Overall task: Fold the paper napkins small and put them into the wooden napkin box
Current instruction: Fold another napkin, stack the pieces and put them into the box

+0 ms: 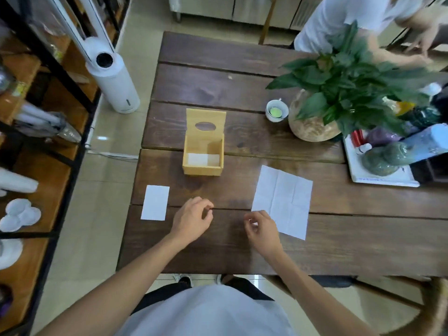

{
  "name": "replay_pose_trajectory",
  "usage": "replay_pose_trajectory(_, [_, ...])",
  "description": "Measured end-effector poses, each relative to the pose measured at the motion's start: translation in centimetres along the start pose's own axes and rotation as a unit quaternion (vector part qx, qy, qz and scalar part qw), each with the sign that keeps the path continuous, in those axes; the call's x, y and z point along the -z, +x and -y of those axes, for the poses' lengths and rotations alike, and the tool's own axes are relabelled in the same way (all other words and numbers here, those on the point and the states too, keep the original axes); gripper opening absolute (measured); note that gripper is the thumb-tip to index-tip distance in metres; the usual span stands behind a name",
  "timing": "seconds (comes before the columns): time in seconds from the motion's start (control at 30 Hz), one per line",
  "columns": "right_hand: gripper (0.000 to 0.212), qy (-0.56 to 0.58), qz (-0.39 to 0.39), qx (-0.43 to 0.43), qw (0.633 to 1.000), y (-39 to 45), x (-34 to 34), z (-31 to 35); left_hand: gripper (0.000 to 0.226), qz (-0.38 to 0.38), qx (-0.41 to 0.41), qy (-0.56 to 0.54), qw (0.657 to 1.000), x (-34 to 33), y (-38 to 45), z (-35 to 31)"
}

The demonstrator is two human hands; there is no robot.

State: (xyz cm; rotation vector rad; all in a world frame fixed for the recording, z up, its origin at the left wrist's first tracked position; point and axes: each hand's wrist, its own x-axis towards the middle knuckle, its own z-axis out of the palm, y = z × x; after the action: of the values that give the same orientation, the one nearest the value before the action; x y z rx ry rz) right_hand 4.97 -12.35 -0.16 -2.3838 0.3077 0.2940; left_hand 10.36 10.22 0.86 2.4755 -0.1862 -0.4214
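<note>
The wooden napkin box (203,169) stands open on the dark wooden table (242,251), its lid with an oval hole tilted up behind it. A folded white napkin (203,159) lies inside on the bottom. An unfolded, creased napkin (283,198) lies flat to the box's right. A small folded napkin (155,202) rests at the table's left edge. My left hand (192,220) hovers over the table below the box, fingers loosely curled and holding nothing. My right hand (263,229) is beside the unfolded napkin's near left corner, fingers curled, with nothing visibly in its grasp.
A potted green plant (339,93) and a small white cup (276,111) stand at the back right. A white tray (378,179) with ceramic figures sits at the right edge. Another person (351,18) stands beyond the table. A white fan tower (114,81) and shelves are on the left.
</note>
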Motion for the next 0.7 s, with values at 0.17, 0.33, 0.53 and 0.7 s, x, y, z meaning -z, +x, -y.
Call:
replay_pose_trajectory(0.17, [0.021, -0.018, -0.032, -0.077, 0.996, -0.6, 4.9, -6.2, 0.023, 0.046, -0.028, 0.026, 0.998, -4.9, 1.6, -6.0])
replay_pose_trajectory(0.33, [0.041, -0.091, -0.014, -0.057, 0.994, -0.8, 7.3, -11.2, 0.043, 0.086, -0.048, 0.07, 0.993, -9.7, 2.0, -10.7])
replay_pose_trajectory(0.53, [0.043, -0.169, 0.015, 0.044, 0.985, -2.4, 7.1, -13.6, 0.046, 0.061, 0.003, 0.168, 0.984, -12.0, 1.8, -13.5])
replay_pose_trajectory(0.7, [0.043, -0.169, 0.082, 0.141, 0.972, -4.1, 5.9, -13.3, 0.044, 0.051, -0.023, 0.212, 0.976, -12.0, 2.4, -12.9])
